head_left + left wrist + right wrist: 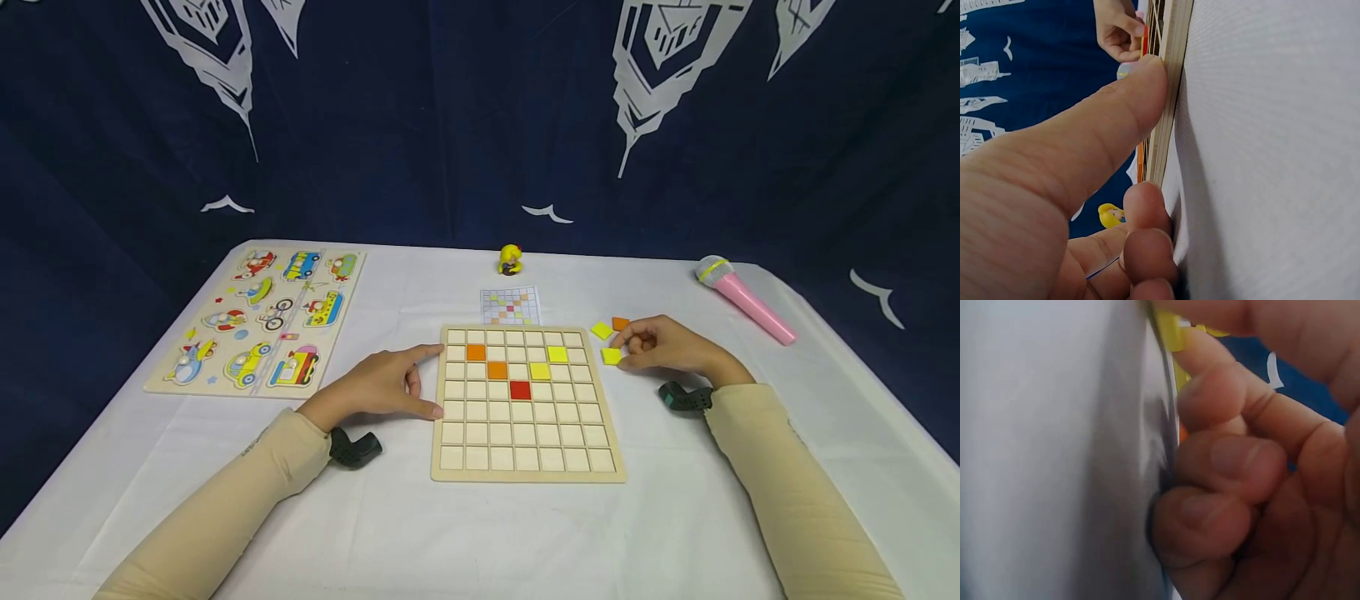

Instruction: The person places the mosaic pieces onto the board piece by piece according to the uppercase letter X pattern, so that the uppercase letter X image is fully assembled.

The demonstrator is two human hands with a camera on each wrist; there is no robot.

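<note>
Step in hand: it looks as if a yellow tile (611, 356) is being picked up off the table (675, 517), just right of the grid board (527, 468) at the frame's middle.
Doing it well: I would lift the tile by its edges with the fingertips, keep it flat, and check the pattern card (510, 306) above the board before choosing a square; the board should stay braced.
Right hand (663, 346): fingers curled, tips pinching the yellow tile; the right wrist view shows yellow at the fingertips.
Left hand (378, 385): relaxed and spread, thumb and fingertips pressed against the board's left edge, holding nothing.
Loose pieces: another yellow tile (601, 330) and an orange tile (619, 323) lie just above the right hand.
On the board: two orange, two yellow and a red tile (520, 389).
</note>
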